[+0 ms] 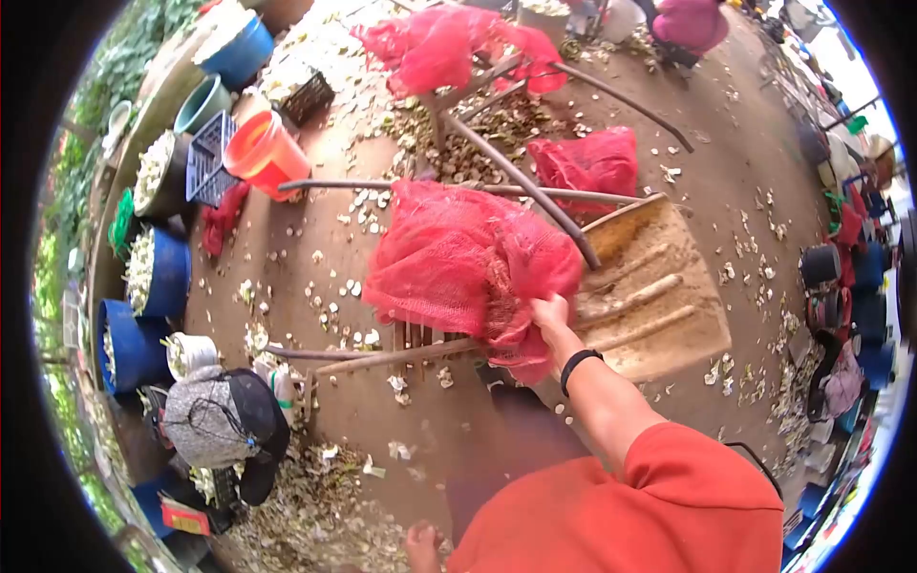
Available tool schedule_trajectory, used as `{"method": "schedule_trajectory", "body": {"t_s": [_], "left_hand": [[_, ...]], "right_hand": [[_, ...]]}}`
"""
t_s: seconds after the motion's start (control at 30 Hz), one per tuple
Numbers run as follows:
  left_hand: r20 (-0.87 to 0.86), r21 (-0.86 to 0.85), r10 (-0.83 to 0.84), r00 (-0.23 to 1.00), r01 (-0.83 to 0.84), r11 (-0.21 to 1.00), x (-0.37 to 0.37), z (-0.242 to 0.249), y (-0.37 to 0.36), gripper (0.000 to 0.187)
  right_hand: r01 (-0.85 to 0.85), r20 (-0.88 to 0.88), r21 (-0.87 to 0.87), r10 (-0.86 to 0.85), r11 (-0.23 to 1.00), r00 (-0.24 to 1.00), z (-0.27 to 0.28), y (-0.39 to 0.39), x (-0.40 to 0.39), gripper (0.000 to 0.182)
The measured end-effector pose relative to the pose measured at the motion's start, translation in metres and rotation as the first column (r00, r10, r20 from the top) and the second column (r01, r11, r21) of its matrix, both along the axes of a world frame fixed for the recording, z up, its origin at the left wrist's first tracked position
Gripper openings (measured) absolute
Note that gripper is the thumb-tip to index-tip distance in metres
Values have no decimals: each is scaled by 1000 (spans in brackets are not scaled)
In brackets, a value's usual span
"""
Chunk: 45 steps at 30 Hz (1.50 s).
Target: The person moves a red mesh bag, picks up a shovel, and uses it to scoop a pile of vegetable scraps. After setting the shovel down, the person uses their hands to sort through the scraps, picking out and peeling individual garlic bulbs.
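My right hand (551,313), with a dark band at the wrist, is closed on a bunched edge of a red mesh sack (430,253). The sack drapes over a metal frame with long bars (535,186). Right beside the hand lies a worn, tan ribbed shovel blade (659,296); a wooden handle (401,356) runs out leftward below the sack. My left hand (422,546) shows low at the bottom edge, near scattered husks, too small and blurred to make out its fingers.
More red mesh sacks (587,162) lie beyond. Blue tubs (158,272), an orange bucket (266,153) and a blue crate (210,158) line the left. A person in a grey cap (205,415) sits at lower left; another person (690,24) is far back. Husks litter the floor.
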<state>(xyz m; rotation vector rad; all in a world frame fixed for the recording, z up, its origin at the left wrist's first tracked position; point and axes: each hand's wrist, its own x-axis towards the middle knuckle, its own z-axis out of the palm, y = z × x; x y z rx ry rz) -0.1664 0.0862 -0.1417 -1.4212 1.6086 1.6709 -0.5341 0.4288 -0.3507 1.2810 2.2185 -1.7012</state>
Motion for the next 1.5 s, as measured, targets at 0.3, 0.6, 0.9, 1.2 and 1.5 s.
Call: {"method": "schedule_trajectory", "body": {"t_s": [0.3, 0.6, 0.9, 1.2, 1.5], "left_hand": [[177, 16, 54, 983, -58, 998, -27, -4, 18, 28], [220, -3, -5, 976, 6, 1000, -35, -23, 4, 23], [135, -48, -101, 986, 108, 993, -106, -11, -5, 28], [-29, -259, -617, 786, 590, 765, -236, -184, -42, 25], [96, -586, -866, 491, 731, 350, -336, -258, -4, 59]], "right_hand": [[-394, -110, -279, 378, 876, 919, 41, -65, -81, 20], [183, 119, -940, -227, 287, 967, 63, 33, 79, 28], [536, 699, -492, -56, 686, 713, 14, -9, 137, 23], [354, 353, -556, -171, 752, 920, -18, -25, 3, 19], [-124, 31, -263, 137, 957, 990, -21, -34, -125, 29]]}}
